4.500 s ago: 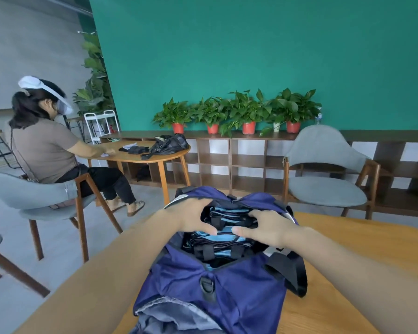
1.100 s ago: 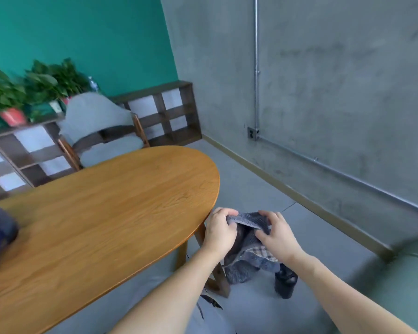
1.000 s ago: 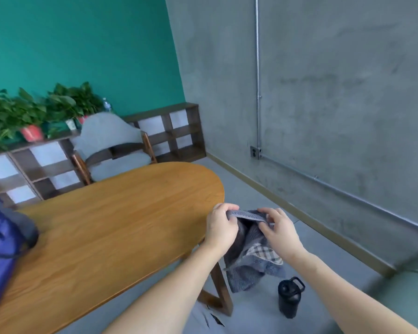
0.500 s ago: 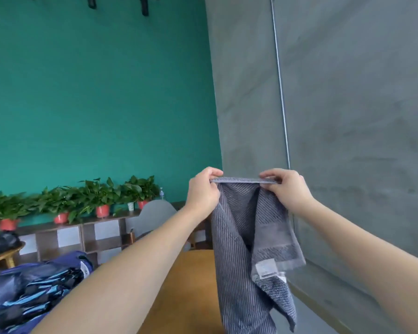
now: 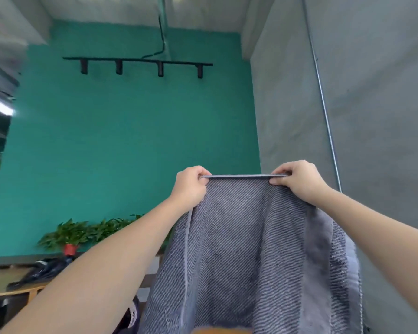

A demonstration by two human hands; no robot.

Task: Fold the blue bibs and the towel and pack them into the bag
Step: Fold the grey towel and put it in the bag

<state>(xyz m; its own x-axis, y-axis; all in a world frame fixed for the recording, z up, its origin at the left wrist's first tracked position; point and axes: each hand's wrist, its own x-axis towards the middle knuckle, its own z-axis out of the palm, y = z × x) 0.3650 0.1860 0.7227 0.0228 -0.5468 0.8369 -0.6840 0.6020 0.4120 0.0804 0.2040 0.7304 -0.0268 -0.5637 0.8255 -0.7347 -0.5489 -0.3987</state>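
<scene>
Towel (image 5: 239,249) top edge pinched btwn both hands (image 5: 244,186)

The left hand (image 5: 191,186) and right hand (image 5: 297,180) each pinch a top corner of the grey ribbed towel (image 5: 246,249), holding its upper edge taut and level between them while the cloth hangs down toward the bottom of the frame. Behind stand a teal wall (image 5: 130,145) with a black four-lamp light bar (image 5: 138,62) and a grey wall (image 5: 372,92) with a thin pipe (image 5: 323,104). Potted plants (image 5: 70,235) and a dark bag (image 5: 41,271) on a wooden table (image 5: 0,288) sit low on the left.
</scene>
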